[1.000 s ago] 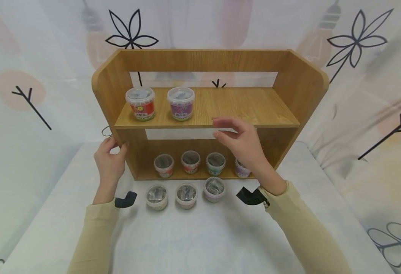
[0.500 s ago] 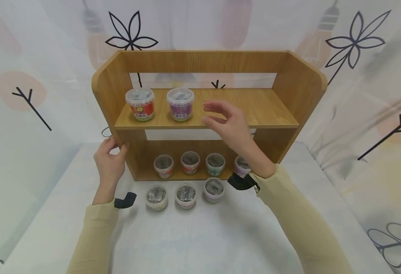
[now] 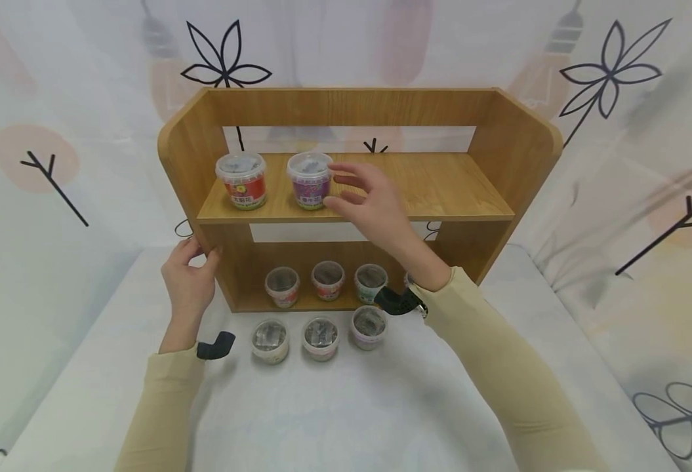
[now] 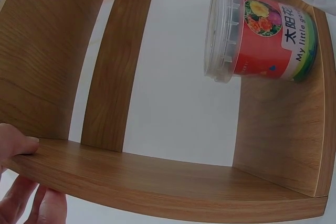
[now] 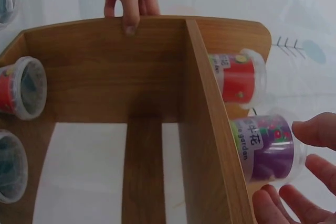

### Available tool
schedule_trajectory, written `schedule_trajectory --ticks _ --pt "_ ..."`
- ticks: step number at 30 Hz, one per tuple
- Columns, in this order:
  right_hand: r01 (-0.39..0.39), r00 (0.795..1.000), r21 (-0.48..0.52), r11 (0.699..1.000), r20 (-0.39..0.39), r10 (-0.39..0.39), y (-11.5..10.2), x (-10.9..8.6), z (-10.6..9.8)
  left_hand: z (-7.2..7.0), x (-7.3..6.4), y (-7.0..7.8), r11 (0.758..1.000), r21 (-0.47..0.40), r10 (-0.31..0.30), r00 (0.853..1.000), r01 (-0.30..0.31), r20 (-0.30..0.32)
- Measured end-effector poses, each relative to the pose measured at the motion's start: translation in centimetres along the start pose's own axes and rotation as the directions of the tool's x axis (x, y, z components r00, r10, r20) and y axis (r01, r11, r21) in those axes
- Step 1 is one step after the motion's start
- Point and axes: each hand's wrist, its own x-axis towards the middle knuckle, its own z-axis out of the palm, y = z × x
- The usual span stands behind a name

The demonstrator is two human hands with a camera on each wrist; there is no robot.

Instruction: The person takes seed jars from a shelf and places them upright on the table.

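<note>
Left hand (image 3: 189,278) grips wooden shelf unit (image 3: 440,190) at left; right hand (image 3: 375,204), fingers parted, right of purple-labelled tub (image 3: 307,187); contact unclear.

Pale yellow sleeves (image 3: 159,410), plain cuffs (image 3: 174,362), curved black wrist pieces (image 3: 216,345)

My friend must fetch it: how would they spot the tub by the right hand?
On the wooden shelf unit, look at the upper board. Beside the right hand stands a clear-lidded tub; its purple label sets it apart from the red-labelled tub next to it.
</note>
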Motion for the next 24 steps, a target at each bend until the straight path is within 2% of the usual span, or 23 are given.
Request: schedule_trajectory --ticks 11,16,24 --pt "0.003 1.0 -0.046 0.999 -0.01 -0.003 -0.5 0.6 0.8 -0.2 0.1 0.2 1.0 0.004 0.004 1.0 -0.004 -0.007" --pt "-0.014 0.999 -0.015 1.0 -0.032 0.014 -0.1 0.9 1.2 -0.1 0.0 0.1 1.0 0.011 0.009 1.0 -0.009 -0.007" --pt "-0.039 0.992 -0.017 0.999 -0.118 0.037 3.0 1.9 1.9 0.0 -0.1 0.2 1.0 0.017 -0.007 1.0 0.007 0.0"
